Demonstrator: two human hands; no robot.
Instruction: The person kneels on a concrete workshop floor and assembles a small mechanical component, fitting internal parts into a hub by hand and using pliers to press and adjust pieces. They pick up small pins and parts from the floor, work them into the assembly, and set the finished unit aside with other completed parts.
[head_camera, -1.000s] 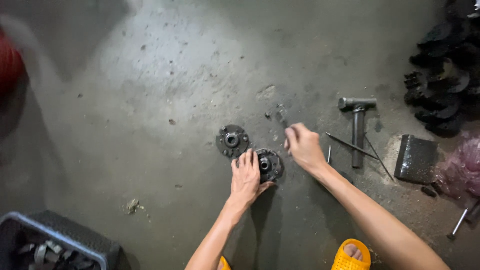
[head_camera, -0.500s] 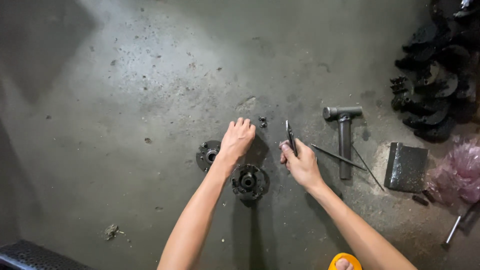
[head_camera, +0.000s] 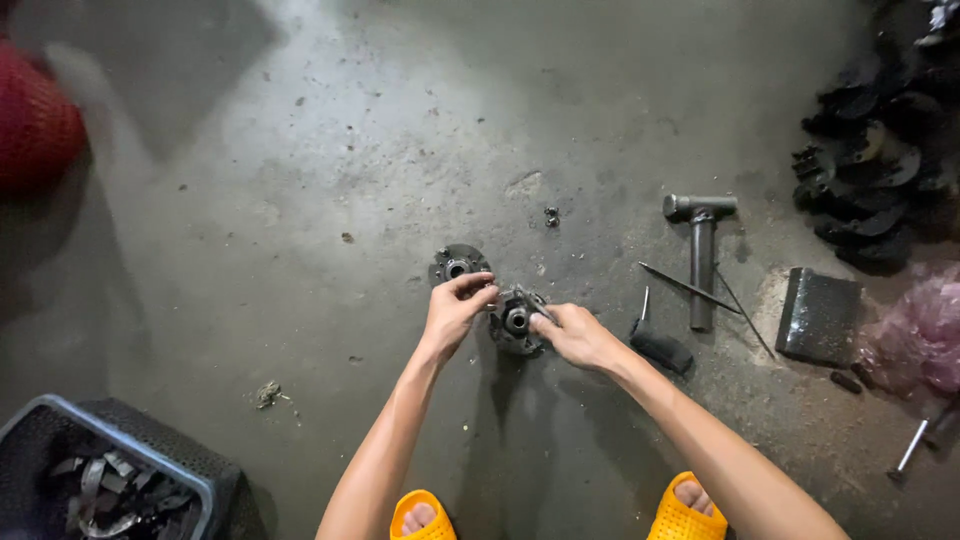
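Note:
A round dark metal hub (head_camera: 516, 321) with a centre hole lies on the concrete floor in front of me. My left hand (head_camera: 455, 307) pinches at its left edge. My right hand (head_camera: 575, 334) grips its right side, fingers curled against the rim. A second round metal disc (head_camera: 456, 264) lies flat just beyond my left hand, apart from it. Whether either hand holds a small part between its fingertips I cannot tell.
A metal hammer (head_camera: 700, 250) and thin rods (head_camera: 690, 286) lie right of the hub, a black-handled tool (head_camera: 658, 346) beside my right wrist. A dark block (head_camera: 818, 314), pink bag (head_camera: 925, 335) and pile of black parts (head_camera: 870, 170) sit far right. A grey crate (head_camera: 120, 470) of scrap stands lower left.
My left hand came back from the far disc to the nearer hub. My right hand moved left from the tools onto the hub's right side. The black-handled tool now lies on the floor.

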